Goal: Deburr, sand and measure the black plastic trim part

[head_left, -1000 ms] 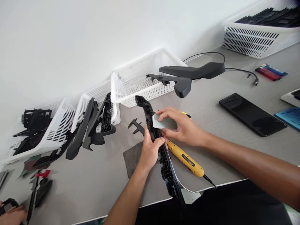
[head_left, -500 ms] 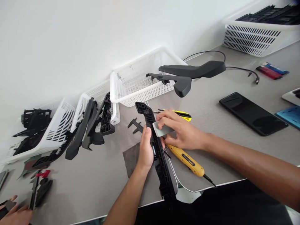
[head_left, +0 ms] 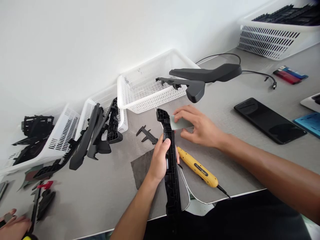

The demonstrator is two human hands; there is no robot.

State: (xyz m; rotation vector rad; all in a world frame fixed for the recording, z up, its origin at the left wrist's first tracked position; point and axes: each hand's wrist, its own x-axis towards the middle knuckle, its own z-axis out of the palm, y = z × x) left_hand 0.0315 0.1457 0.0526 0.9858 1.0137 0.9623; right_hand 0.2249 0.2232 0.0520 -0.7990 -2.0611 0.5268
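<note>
Illumination bright, diffuse; direction of source cannot be told. Wall [head_left: 87, 40] pale, nearly washed out at upper left; soft gray shading near far-right basket [head_left: 270, 41]. Tabletop [head_left: 105, 193] dull, faint sheen; phone [head_left: 270, 120] glossy, weak reflections. Black ribbed part [head_left: 172, 180]: recesses deep in shadow. Yellow tool [head_left: 197, 166] fairly crisp, lettering too small to read. Co-worker's hand [head_left: 17, 228] at lower left blurred. Wide-angle stretch toward edges; black cloth [head_left: 237, 220] loses detail.

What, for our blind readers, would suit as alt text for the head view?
A person's left hand grips a long black part while the right hand holds a pale piece at its edge. A yellow tool and caliper lie on the grey table, white baskets behind.
</note>
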